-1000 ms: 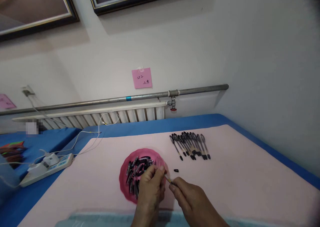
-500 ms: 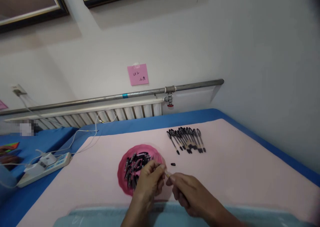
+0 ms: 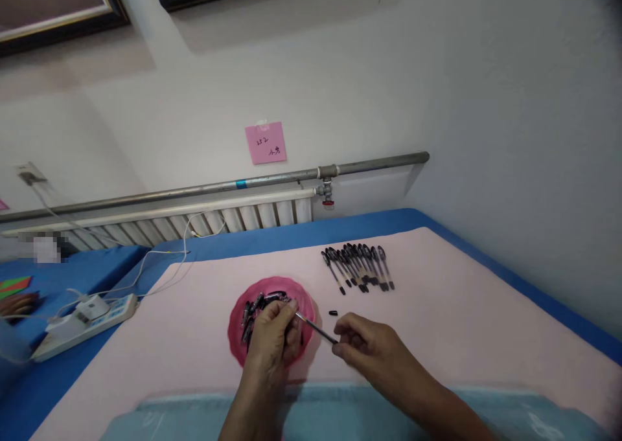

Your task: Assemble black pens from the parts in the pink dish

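Observation:
A slim dark rod with a paler left end, which looks like a pen refill point(image 3: 318, 329), spans the gap between my hands. My left hand point(image 3: 275, 337) is closed round its pale end, over the pink scalloped bowl point(image 3: 233, 334); whether a barrel hides in that fist cannot be made out. At the dark end, the fingertips of my right hand point(image 3: 372, 347) are closed. Black pen caps point(image 3: 253, 311) lie in the bowl, partly covered by my left hand. A small black piece point(image 3: 333, 313) rests on the pink cloth beyond my right hand.
Several assembled black pens point(image 3: 359, 266) lie fanned out on the pink cloth point(image 3: 461, 324) at the back. To the left are a power strip point(image 3: 82, 331) with plugs and white cables, and another person's hand point(image 3: 18, 305). A radiator point(image 3: 253, 214) and pipe run along the wall.
My hands were close together and have moved apart, exposing the dark rod between them. My left hand has shifted left and up over the bowl.

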Demonstrator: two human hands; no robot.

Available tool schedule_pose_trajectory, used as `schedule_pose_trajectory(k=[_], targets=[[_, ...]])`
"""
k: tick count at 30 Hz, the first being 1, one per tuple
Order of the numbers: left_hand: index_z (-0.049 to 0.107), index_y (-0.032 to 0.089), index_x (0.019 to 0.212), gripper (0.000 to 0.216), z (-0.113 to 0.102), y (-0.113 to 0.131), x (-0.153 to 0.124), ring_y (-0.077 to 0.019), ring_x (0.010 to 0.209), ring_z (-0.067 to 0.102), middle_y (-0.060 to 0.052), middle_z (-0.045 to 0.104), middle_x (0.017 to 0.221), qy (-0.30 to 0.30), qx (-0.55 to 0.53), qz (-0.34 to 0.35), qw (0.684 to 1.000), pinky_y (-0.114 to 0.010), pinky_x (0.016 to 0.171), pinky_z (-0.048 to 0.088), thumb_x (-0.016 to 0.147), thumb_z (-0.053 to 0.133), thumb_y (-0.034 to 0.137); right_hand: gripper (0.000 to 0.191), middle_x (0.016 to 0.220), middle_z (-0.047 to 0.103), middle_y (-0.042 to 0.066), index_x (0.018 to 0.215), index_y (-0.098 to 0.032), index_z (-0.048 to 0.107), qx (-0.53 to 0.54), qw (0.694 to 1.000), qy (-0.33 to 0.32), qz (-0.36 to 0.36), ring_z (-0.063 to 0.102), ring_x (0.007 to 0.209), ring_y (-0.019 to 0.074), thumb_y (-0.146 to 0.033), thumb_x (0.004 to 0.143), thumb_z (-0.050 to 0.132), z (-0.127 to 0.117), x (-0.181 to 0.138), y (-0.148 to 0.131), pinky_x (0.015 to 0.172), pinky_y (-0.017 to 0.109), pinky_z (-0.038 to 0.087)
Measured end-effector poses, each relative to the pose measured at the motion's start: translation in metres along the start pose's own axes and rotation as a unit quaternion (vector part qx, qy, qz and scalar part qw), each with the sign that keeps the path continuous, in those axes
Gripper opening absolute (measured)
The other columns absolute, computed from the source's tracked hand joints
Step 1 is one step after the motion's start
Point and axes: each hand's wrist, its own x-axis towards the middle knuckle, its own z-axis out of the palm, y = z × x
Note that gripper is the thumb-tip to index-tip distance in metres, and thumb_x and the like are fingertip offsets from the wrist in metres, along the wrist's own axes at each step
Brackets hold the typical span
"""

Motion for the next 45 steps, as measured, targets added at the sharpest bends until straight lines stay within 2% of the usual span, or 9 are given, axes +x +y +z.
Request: schedule_pose_trajectory(k=[4,11,17,22,27,30,35,39,45], targets=[[0.043,0.018,0.058,0.040,-0.001,-0.002,0.001,-0.0011,0.024,0.022,0.010,0.038,0.031,-0.009,0.012,0.010,1.000,-0.014,0.028,0.014,0.060,0.071,0.047,0.012,0.063,0.056,-0.002,0.070,-0.021,0.062,-0.020,0.999,-0.020,-0.027,0.049,0.060,0.0127,-0.023,0.077,0.052,-0.001,0.000,0.003,0.055,0.023,0.034],[0.048,0.017,0.068,0.035,-0.001,0.002,0.000,0.0008,0.027,0.025,0.010,0.043,0.043,-0.034,-0.033,0.038,0.998,-0.013,0.029,0.012,0.060,0.075,0.039,0.015,0.053,0.048,-0.004,0.069,-0.019,0.055,0.245,0.959,-0.100,0.099,0.039,0.043,0.0079,-0.032,0.076,0.051,-0.002,0.002,0.001,0.042,0.020,0.029],[0.042,0.018,0.060,0.038,-0.003,0.002,0.001,0.0011,0.028,0.025,0.011,0.040,0.043,-0.026,-0.030,0.032,0.999,-0.013,0.029,0.013,0.064,0.072,0.039,0.003,0.065,0.053,-0.003,0.074,-0.022,0.056,0.012,0.999,0.015,-0.043,0.047,0.059,0.0116,-0.022,0.074,0.059,0.004,-0.002,-0.002,0.054,0.022,0.034],[0.044,0.017,0.061,0.036,-0.003,0.001,0.001,0.0010,0.027,0.025,0.010,0.042,0.043,-0.029,-0.026,0.030,0.999,-0.013,0.028,0.014,0.064,0.072,0.039,0.018,0.058,0.051,-0.004,0.073,-0.022,0.054,-0.008,1.000,-0.018,-0.011,0.049,0.051,0.0119,-0.029,0.086,0.044,0.005,-0.002,0.004,0.050,0.022,0.034],[0.041,0.018,0.058,0.040,-0.002,-0.001,0.004,0.0003,0.025,0.023,0.012,0.037,0.038,0.001,-0.010,0.029,1.000,-0.014,0.027,0.013,0.061,0.072,0.043,0.008,0.069,0.057,-0.002,0.081,-0.023,0.054,-0.114,0.991,0.024,-0.067,0.050,0.061,0.0135,-0.030,0.083,0.051,0.007,-0.001,0.010,0.055,0.023,0.033],[0.042,0.018,0.059,0.040,-0.002,-0.001,0.003,0.0000,0.025,0.024,0.011,0.038,0.038,0.002,-0.009,0.033,0.999,-0.013,0.027,0.015,0.060,0.073,0.043,0.016,0.063,0.054,-0.003,0.074,-0.022,0.053,-0.129,0.990,0.019,-0.059,0.048,0.057,0.0123,-0.030,0.086,0.046,0.007,-0.002,0.009,0.052,0.022,0.032],[0.043,0.018,0.062,0.039,0.000,0.002,-0.002,0.0008,0.027,0.026,0.011,0.042,0.041,-0.003,-0.030,0.033,0.999,-0.011,0.028,0.015,0.059,0.076,0.039,0.014,0.057,0.050,-0.005,0.071,-0.020,0.052,0.016,0.999,-0.036,0.001,0.051,0.051,0.0100,-0.026,0.083,0.047,0.010,-0.001,0.003,0.049,0.020,0.036],[0.048,0.016,0.068,0.037,-0.002,0.002,0.000,0.0010,0.028,0.029,0.009,0.048,0.048,-0.008,-0.041,0.014,0.999,-0.011,0.028,0.016,0.057,0.077,0.037,0.007,0.051,0.048,-0.007,0.070,-0.019,0.054,0.153,0.987,0.015,0.051,0.047,0.044,0.0082,-0.023,0.076,0.054,0.004,0.006,0.006,0.044,0.019,0.033],[0.051,0.015,0.075,0.037,0.000,-0.006,0.001,0.0001,0.032,0.034,0.006,0.054,0.055,-0.034,-0.062,-0.005,0.997,-0.011,0.028,0.015,0.057,0.078,0.033,0.023,0.058,0.058,-0.004,0.078,-0.017,0.059,0.492,0.862,0.065,0.101,0.049,0.050,0.0067,-0.020,0.060,0.072,-0.013,0.015,0.011,0.046,0.017,0.035]])
